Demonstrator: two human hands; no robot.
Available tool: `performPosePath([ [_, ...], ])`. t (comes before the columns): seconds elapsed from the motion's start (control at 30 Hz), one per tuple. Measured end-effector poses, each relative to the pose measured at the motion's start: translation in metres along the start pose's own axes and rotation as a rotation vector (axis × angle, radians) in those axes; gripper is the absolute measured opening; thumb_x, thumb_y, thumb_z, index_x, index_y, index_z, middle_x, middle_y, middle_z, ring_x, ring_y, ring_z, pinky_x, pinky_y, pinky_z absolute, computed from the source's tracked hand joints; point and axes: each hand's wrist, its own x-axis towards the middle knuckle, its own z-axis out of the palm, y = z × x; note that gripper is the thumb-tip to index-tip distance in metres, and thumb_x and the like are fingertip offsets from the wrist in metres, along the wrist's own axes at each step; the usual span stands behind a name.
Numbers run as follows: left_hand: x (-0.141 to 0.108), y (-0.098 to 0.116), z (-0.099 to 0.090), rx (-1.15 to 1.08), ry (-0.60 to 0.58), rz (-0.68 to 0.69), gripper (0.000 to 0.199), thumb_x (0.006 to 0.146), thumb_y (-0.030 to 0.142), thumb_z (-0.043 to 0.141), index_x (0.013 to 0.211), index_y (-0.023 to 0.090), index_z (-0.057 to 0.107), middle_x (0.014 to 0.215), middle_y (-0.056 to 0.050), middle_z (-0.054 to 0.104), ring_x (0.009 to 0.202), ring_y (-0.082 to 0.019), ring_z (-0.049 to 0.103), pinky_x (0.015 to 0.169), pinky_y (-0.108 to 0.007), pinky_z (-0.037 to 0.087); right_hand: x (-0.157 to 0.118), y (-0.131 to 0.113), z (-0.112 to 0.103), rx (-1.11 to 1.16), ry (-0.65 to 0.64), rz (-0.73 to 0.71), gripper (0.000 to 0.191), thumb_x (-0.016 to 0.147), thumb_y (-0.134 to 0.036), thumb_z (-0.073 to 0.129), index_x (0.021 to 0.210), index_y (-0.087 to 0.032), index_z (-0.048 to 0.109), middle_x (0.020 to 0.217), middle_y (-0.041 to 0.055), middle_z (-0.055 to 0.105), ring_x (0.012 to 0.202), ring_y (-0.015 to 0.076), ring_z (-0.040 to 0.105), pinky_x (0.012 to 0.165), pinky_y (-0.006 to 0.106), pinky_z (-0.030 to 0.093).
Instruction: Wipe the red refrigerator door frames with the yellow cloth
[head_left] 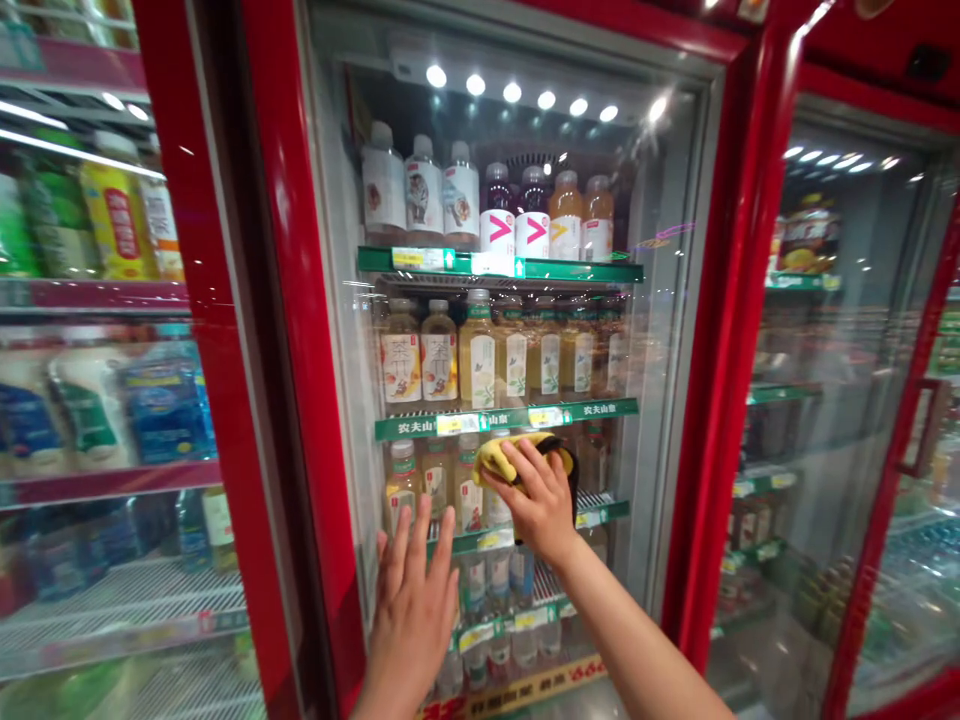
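Observation:
A yellow and black cloth [495, 460] is pressed against the glass door [652, 340] of a red-framed drinks fridge, around the middle of the pane. My right hand [541, 500] holds the cloth under its fingers, with the dark part hanging beside the wrist. Lower and to the left, my left hand [415, 600] is raised in front of the same glass, fingers spread and pointing up, holding nothing. Whether its palm touches the pane cannot be made out. Behind the glass, rows of bottles [480, 355] stand on green-edged shelves.
The red door frame [289, 300] runs up the left side. Further left, shelves hold yellow bottles [116, 205] and pouches [90, 400]. At the right stands another glass-doored fridge with a red handle [921, 428]. Lights reflect in the glass.

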Motion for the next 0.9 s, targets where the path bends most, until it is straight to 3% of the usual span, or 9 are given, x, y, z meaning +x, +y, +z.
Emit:
performPosePath([
  [0.13, 0.008, 0.015, 0.006, 0.013, 0.028, -0.001, 0.076, 0.097, 0.02, 0.051, 0.163, 0.025, 0.014, 0.171, -0.013, 0.017, 0.158, -0.031, 0.015, 0.127, -0.053, 0.017, 0.014, 0.048, -0.01, -0.062, 0.079, 0.193, 0.044, 0.098, -0.012, 0.052, 0.132, -0.036, 0.065, 0.147, 0.0071, 0.058, 0.145, 0.0264, 0.044, 0.116, 0.05, 0.032],
  [0.27, 0.003, 0.026, 0.015, -0.017, 0.026, -0.003, 0.074, 0.098, 0.025, 0.049, 0.163, 0.026, 0.015, 0.171, -0.011, 0.015, 0.158, -0.031, 0.016, 0.128, -0.051, 0.016, -0.028, 0.052, -0.018, -0.105, 0.164, 0.35, 0.054, 0.096, -0.009, 0.052, 0.144, -0.034, 0.055, 0.156, 0.0106, 0.046, 0.148, 0.0324, 0.039, 0.113, 0.055, 0.036],
  [0.37, 0.002, 0.031, 0.021, -0.06, 0.038, -0.015, 0.073, 0.098, 0.032, 0.049, 0.163, 0.027, 0.016, 0.172, -0.01, 0.014, 0.157, -0.032, 0.017, 0.128, -0.053, 0.014, -0.043, 0.041, -0.021, -0.069, 0.063, 0.232, 0.051, 0.096, -0.009, 0.053, 0.139, -0.036, 0.061, 0.153, 0.0088, 0.051, 0.147, 0.0296, 0.041, 0.116, 0.053, 0.033],
  [0.47, 0.011, 0.04, 0.024, -0.08, 0.004, 0.002, 0.076, 0.097, 0.035, 0.052, 0.163, 0.027, 0.015, 0.172, -0.011, 0.012, 0.157, -0.033, 0.017, 0.128, -0.054, 0.014, -0.024, 0.061, -0.025, -0.038, -0.02, 0.102, 0.045, 0.097, -0.01, 0.053, 0.129, -0.038, 0.067, 0.146, 0.0055, 0.059, 0.144, 0.0251, 0.046, 0.118, 0.05, 0.032],
  [0.57, 0.022, 0.053, 0.023, -0.099, 0.002, 0.016, 0.079, 0.096, 0.037, 0.055, 0.163, 0.026, 0.014, 0.172, -0.011, 0.011, 0.158, -0.033, 0.014, 0.129, -0.053, 0.01, -0.01, 0.103, -0.031, -0.057, 0.048, 0.179, 0.045, 0.097, -0.009, 0.051, 0.129, -0.036, 0.068, 0.149, 0.0058, 0.056, 0.144, 0.0273, 0.046, 0.116, 0.052, 0.035],
  [0.67, 0.026, 0.064, 0.026, -0.133, 0.019, 0.016, 0.077, 0.097, 0.037, 0.054, 0.163, 0.027, 0.016, 0.172, -0.009, 0.01, 0.158, -0.031, 0.012, 0.129, -0.051, 0.007, -0.034, 0.127, -0.037, -0.054, 0.155, 0.35, 0.049, 0.098, -0.009, 0.048, 0.137, -0.035, 0.062, 0.156, 0.0071, 0.047, 0.145, 0.0318, 0.043, 0.114, 0.057, 0.039],
  [0.8, 0.024, 0.076, 0.035, -0.165, 0.027, 0.041, 0.076, 0.096, 0.038, 0.055, 0.162, 0.027, 0.019, 0.172, -0.01, 0.013, 0.158, -0.03, 0.014, 0.13, -0.049, 0.006, -0.085, 0.112, -0.042, -0.067, 0.143, 0.393, 0.054, 0.098, -0.008, 0.046, 0.146, -0.033, 0.053, 0.161, 0.0098, 0.039, 0.148, 0.0331, 0.04, 0.113, 0.057, 0.044],
  [0.9, 0.027, 0.088, 0.041, -0.187, 0.004, 0.06, 0.077, 0.095, 0.039, 0.057, 0.162, 0.028, 0.021, 0.172, -0.009, 0.015, 0.157, -0.031, 0.017, 0.129, -0.05, 0.008, -0.081, 0.11, -0.048, -0.04, -0.01, 0.234, 0.052, 0.097, -0.007, 0.049, 0.141, -0.034, 0.058, 0.157, 0.0076, 0.045, 0.146, 0.0289, 0.044, 0.113, 0.049, 0.046],
])
